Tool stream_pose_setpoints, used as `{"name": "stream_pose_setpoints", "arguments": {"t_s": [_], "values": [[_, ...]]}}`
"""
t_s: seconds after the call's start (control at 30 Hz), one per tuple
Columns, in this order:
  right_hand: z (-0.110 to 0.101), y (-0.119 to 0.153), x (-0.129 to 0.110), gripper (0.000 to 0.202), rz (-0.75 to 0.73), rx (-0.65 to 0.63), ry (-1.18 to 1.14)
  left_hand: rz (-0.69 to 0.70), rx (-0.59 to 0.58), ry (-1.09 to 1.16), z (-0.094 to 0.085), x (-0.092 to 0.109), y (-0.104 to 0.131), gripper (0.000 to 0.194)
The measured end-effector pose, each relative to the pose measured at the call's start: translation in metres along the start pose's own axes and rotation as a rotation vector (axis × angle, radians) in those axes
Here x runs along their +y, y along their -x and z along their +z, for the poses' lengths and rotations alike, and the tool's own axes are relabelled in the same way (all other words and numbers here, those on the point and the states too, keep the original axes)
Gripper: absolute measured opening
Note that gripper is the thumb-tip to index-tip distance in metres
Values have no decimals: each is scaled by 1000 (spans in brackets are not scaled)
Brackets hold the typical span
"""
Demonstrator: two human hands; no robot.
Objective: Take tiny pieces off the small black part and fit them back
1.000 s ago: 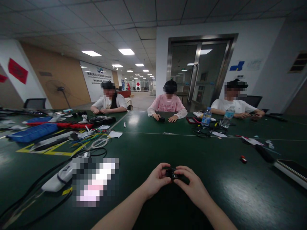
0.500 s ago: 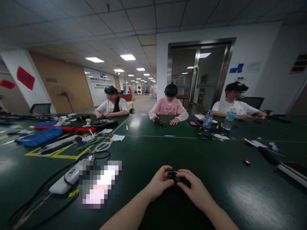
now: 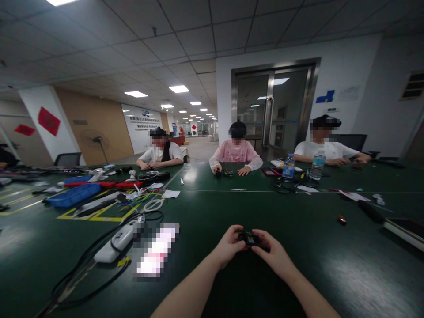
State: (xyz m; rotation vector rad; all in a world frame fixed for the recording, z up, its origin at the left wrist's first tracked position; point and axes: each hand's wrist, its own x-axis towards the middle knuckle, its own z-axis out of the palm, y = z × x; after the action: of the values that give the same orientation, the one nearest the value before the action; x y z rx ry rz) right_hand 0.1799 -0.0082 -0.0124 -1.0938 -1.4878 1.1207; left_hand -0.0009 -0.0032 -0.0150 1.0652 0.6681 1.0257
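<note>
A small black device (image 3: pixel 250 239) with a few lighter details on its face is held between my two hands, just over the dark green table (image 3: pixel 205 212). Its exact kind is too small to make out. My left hand (image 3: pixel 228 248) grips its left end, thumb on the near side and fingers behind. On the right end, my right hand (image 3: pixel 270 248) has its thumb and fingers closed the same way. The fingers hide both ends of the device.
Left of my hands lie a blurred-out bright phone-like slab (image 3: pixel 157 251), a white power strip (image 3: pixel 115 243) with black cables, and a blue tray (image 3: pixel 74 194). A small red object (image 3: pixel 341 220) sits to the right. Across the table are three people and two water bottles (image 3: pixel 318 167).
The view has swung slightly left, so the table items appear further right. My fingers have shifted on the black device, and more of its face shows between my hands.
</note>
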Motion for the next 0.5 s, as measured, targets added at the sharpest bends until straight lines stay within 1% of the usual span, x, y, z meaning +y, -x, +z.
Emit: {"name": "stream_pose_setpoints", "arguments": {"t_s": [0.27,0.5], "values": [[0,2,-3,44,-21,-37,-1,-2,17,-15,0,-3,-4,48],[-4,-5,7,41,-39,-102,24,4,45,-39,-1,-6,-8,49]]}}
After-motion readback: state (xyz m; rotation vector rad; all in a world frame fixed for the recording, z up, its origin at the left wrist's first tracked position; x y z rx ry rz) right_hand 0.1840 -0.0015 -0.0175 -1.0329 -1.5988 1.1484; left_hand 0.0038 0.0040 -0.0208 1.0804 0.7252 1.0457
